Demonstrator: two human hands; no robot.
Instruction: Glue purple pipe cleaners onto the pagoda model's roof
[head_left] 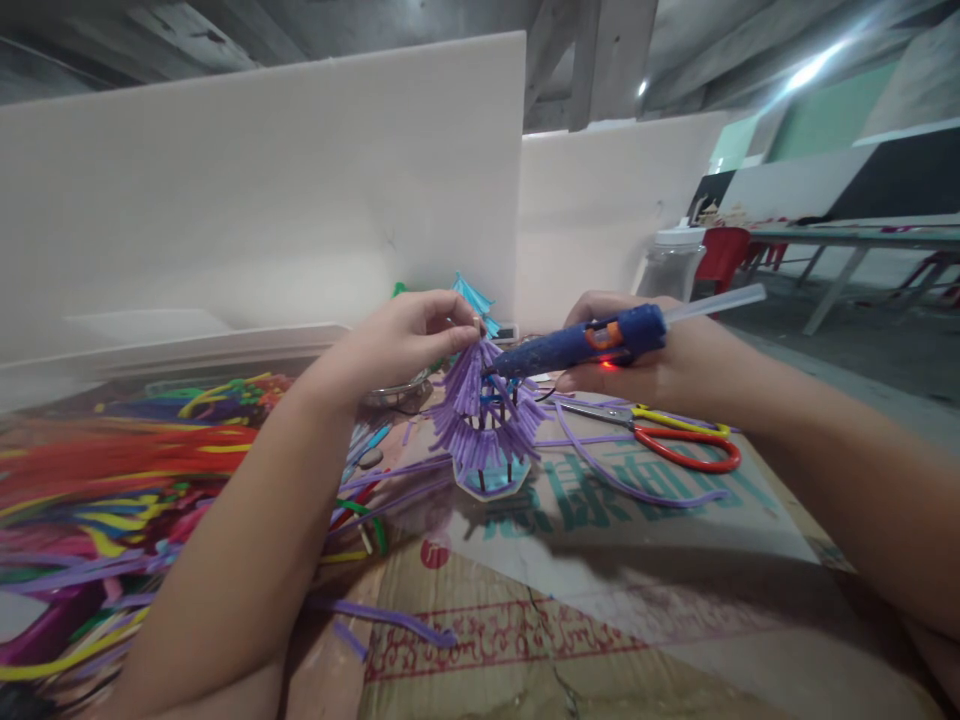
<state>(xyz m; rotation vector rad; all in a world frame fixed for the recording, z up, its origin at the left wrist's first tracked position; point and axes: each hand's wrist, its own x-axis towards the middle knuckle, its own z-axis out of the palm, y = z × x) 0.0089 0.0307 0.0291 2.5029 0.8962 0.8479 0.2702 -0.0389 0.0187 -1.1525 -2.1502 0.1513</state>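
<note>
A small pagoda model (489, 440) with tiers of purple pipe cleaners stands upright on a pale octagonal base in front of me. My left hand (420, 335) pinches the tip of its top roof between thumb and fingers. In my right hand (637, 350) is a blue glue gun (585, 340) with a clear glue stick (716, 302) out of its back and a red light glowing. The gun's nozzle points left, at the upper purple roof; whether it touches I cannot tell. Behind the left hand shows part of a light-blue tiered roof (472, 293).
Red-handled scissors (686, 447) and loose purple pipe cleaners (637, 490) lie to the right on a printed sheet (600, 570). Many coloured pipe cleaners (135, 460) cover the left side. A clear bottle (671, 265) stands at the back right, before a white partition (262, 200).
</note>
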